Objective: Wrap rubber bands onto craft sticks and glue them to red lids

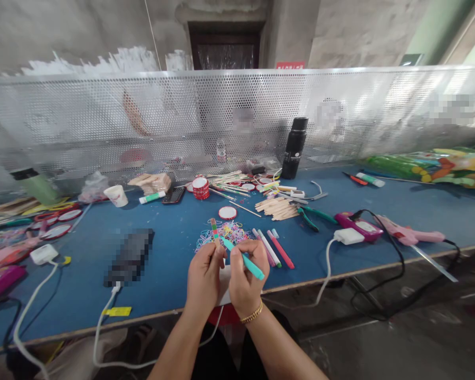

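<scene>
My left hand (204,277) is closed on a wooden craft stick (214,230) with red and green bands, held upright near the table's front edge. My right hand (243,278), with a gold bracelet at the wrist, grips a teal marker (245,259) whose tip touches the stick. Just beyond my hands lies a heap of small coloured rubber bands (225,235). A white sheet lies under my hands, mostly hidden.
Three markers (275,248) lie right of my hands. Loose wooden sticks (279,207), green pliers (314,215), a round red-rimmed mirror (227,212), a black bottle (294,148), a pink glue gun (409,232), chargers and cables crowd the blue table (83,279). A perforated metal screen (142,116) stands behind.
</scene>
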Tool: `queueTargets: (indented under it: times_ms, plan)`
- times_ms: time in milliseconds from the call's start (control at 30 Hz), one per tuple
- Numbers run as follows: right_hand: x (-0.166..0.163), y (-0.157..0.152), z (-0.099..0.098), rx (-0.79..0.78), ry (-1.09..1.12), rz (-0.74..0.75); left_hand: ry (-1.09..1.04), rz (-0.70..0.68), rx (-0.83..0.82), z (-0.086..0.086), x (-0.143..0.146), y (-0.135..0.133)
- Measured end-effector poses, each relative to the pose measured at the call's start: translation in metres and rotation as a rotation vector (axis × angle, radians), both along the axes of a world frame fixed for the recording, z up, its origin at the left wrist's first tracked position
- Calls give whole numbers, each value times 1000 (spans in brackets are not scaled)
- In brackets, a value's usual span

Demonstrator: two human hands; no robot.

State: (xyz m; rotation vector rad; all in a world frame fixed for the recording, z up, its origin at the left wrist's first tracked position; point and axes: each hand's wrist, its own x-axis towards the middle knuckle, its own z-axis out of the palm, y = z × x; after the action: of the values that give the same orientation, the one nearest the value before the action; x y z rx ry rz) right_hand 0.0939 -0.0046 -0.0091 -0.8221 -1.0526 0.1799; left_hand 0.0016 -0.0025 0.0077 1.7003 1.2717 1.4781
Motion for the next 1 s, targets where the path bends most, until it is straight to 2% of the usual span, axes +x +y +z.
queueTargets:
  times_ms: [333, 700, 1000]
  plan:
    - [0, -1, 3, 35, -49, 49, -12, -14, -10, -8, -2, 2]
    - [0, 0, 1, -9, 6, -8, 17, 12, 11, 3, 1, -2]
    - [-1, -2, 6, 53, -55, 50, 10, 14, 15, -7, -2, 2]
